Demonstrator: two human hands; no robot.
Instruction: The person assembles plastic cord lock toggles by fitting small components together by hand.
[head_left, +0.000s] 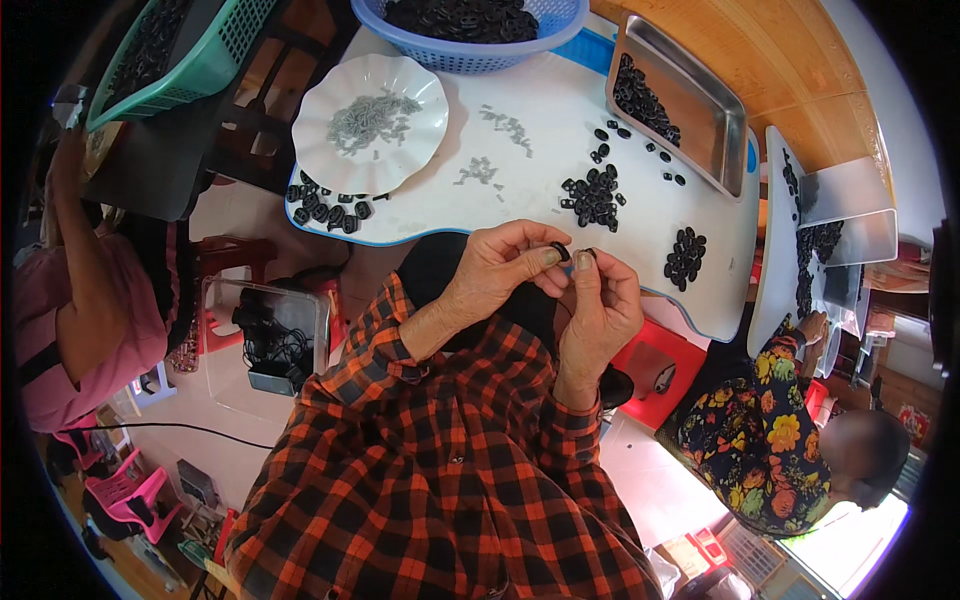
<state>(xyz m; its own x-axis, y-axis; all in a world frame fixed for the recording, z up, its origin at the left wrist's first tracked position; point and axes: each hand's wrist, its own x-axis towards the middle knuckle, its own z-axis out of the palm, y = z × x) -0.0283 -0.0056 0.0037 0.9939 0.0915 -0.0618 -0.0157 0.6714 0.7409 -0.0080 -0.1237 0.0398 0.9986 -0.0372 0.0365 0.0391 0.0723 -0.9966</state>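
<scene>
Just past the table's near edge, my left hand [490, 272] pinches a small black oval piece [561, 251] between thumb and fingers. My right hand [600, 312] is close beside it, its thumb and fingers pressed together on a small dark piece that is mostly hidden by the fingertips. The two pinches almost meet; whether the pieces touch is too small to tell. Beyond my hands lies a pile of black oval pieces [592, 198], with a second, tighter heap [685, 259] farther right. Small clear pieces [479, 170] are scattered left of them on the white table [430, 215].
A white fluted plate [310, 140] holds more clear bits; black pieces [335, 214] lie below it. Behind stand a blue basket [470, 62] and a steel tray [738, 160], both with black parts. People sit at left [100, 300] and right [770, 440]. A red stool [660, 370] is below.
</scene>
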